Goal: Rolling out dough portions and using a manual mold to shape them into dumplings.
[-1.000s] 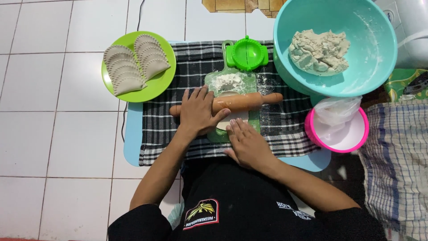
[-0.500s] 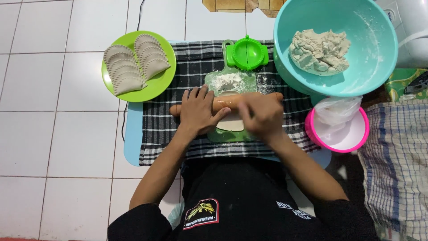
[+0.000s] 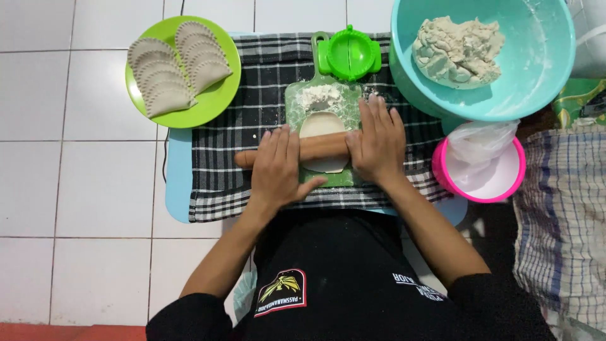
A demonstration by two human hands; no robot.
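Several shaped pasties (image 3: 180, 66) sit plated at 10 o'clock, both hands' grip lies flat and open on the pin (image 3: 315, 148) over one dough disc (image 3: 323, 126), and plenty of dough (image 3: 459, 50) waits at 1 o'clock.

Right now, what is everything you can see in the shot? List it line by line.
rolling pin: one, brown wood, across the board under both palms
dough disc: one, pale, on the board beneath the pin
cutting board: one, green, on the checked cloth
checked cloth: one, black and white, on a light blue mat
dumpling press: one, green, at the board's far end
plate: one, lime green, far left, holding folded pastries
bowl: one, teal, far right, holding dough
pink bowl: one, lined with a clear bag, right of the cloth
left hand: flat on the pin
right hand: flat on the pin
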